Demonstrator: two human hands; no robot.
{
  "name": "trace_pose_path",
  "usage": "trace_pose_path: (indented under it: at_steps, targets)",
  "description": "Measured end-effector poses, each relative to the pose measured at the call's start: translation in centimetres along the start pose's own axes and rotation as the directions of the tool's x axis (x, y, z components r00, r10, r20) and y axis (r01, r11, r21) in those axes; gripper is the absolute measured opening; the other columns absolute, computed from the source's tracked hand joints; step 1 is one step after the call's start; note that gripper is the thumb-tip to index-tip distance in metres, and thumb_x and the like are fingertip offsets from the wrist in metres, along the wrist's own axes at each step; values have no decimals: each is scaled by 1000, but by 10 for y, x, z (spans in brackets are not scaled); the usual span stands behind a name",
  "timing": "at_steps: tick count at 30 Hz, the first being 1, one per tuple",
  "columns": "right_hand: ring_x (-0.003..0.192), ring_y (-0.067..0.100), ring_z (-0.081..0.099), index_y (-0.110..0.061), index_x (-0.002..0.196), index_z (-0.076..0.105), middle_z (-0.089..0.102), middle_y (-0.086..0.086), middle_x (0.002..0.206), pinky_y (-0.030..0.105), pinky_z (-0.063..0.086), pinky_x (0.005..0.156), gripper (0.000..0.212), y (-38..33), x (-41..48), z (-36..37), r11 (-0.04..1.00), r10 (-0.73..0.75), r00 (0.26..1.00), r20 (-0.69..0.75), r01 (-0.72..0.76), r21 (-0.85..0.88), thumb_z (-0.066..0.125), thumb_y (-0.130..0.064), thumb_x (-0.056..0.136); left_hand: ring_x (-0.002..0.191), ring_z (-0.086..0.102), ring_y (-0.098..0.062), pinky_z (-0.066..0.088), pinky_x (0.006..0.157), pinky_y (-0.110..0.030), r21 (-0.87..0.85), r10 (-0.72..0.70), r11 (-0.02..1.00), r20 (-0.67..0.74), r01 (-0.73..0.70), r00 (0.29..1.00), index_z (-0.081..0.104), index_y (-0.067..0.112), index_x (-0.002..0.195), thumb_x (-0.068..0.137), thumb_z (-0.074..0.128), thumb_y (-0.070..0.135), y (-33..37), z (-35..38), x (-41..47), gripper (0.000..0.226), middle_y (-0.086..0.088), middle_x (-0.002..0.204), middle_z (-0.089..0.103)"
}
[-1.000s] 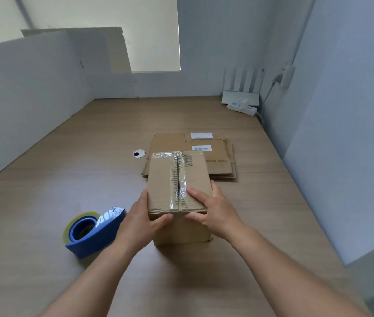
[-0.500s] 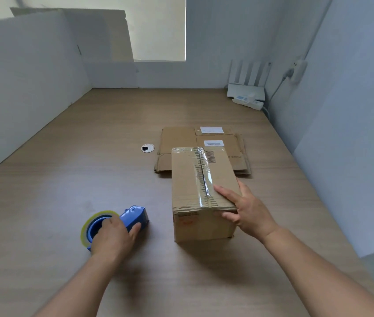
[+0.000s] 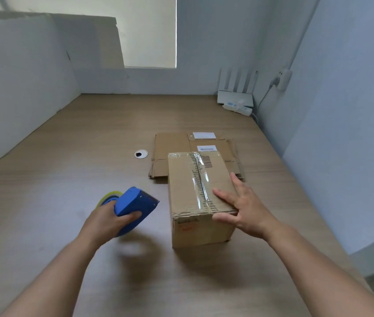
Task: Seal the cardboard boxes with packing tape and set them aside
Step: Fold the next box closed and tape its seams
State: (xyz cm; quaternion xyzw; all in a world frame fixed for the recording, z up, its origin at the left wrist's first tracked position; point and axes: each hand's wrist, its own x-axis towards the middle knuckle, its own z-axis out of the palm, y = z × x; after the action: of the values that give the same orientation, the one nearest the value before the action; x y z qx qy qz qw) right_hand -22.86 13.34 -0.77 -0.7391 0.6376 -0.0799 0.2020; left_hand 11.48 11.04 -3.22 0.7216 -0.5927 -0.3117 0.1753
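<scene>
A closed cardboard box (image 3: 186, 179) stands on the wooden table (image 3: 67, 179), with clear tape running along its top seam. My right hand (image 3: 243, 207) rests flat on the box's near right top corner, fingers straight and thumb on the front edge. My left hand (image 3: 105, 219) grips a blue tape dispenser (image 3: 135, 205) and holds it just above the table, left of the box. The dispenser's toothed blade points toward the box.
Flattened cardboard boxes (image 3: 172, 145) with white labels lie behind the box. A round cable grommet (image 3: 141, 154) sits in the tabletop. A white router (image 3: 236, 92) and power strip (image 3: 238, 107) occupy the far right corner. White partitions wall in the left, back and right sides.
My left hand left the box, reached left, gripped the tape dispenser and lifted it toward the box. My right hand stayed on the box top.
</scene>
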Motion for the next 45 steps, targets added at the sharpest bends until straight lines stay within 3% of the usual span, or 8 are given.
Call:
trace_pose_path:
  at_steps: [2,6,12,20,25,29,35,45]
  targets:
    - [146,14,4,-43,144,32,-1,-5,161,35,7,118,109,-9,0,-9,996,-11,997,-80,17,82,19,-99,51,80,60,-16,46,61,-26,-152,87,985,20,-83,996,64,25,93,77,77,37,22,-17,-9,24,2,88,65]
    - [136,6,32,-28,138,47,38,-9,147,33,24,116,65,-45,1,-33,908,-48,968,-248,146,393,52,-58,81,73,63,-9,46,62,-18,-258,267,938,104,-233,958,68,27,92,74,81,22,59,-39,-24,23,4,82,70]
    - [105,-1,57,-28,123,59,63,-10,113,23,45,93,37,-87,2,-47,745,-189,971,-146,238,623,67,-21,88,77,66,-10,54,67,-25,-292,414,892,220,-346,883,67,28,95,64,88,27,91,-39,-37,37,10,86,71]
    - [74,6,58,-13,84,64,62,1,80,18,50,72,15,-82,2,-51,536,-133,955,-264,294,792,63,2,86,83,68,-13,57,77,-38,-281,445,885,277,-371,852,68,29,96,63,88,28,100,-38,-38,39,8,91,72]
    - [68,0,54,-16,81,62,59,-5,76,17,48,67,15,-80,4,-50,592,-84,943,-322,307,745,63,-3,89,79,67,-11,55,69,-28,-277,448,886,308,-371,840,69,28,99,37,77,73,107,-40,-42,77,8,90,72]
    - [61,-2,51,-19,78,59,56,-7,71,15,45,61,15,-80,1,-43,677,12,935,-354,253,691,61,-11,91,66,66,-7,46,55,-16,-231,377,922,353,-311,856,72,29,83,22,68,88,119,-48,-43,85,9,79,73]
    - [54,13,50,-11,72,63,59,-1,60,26,45,56,16,-12,-29,-42,568,407,857,-316,34,822,64,-10,88,67,70,-27,46,62,-30,13,168,982,398,-189,902,75,11,76,11,71,86,72,-114,-39,100,-10,71,73]
    - [51,14,45,-10,62,56,54,0,55,28,41,51,28,-1,-31,3,461,568,799,-198,-109,881,66,-14,87,55,64,-16,39,61,-27,318,-83,946,439,-68,895,71,5,83,14,43,102,64,-93,-24,123,-6,70,72]
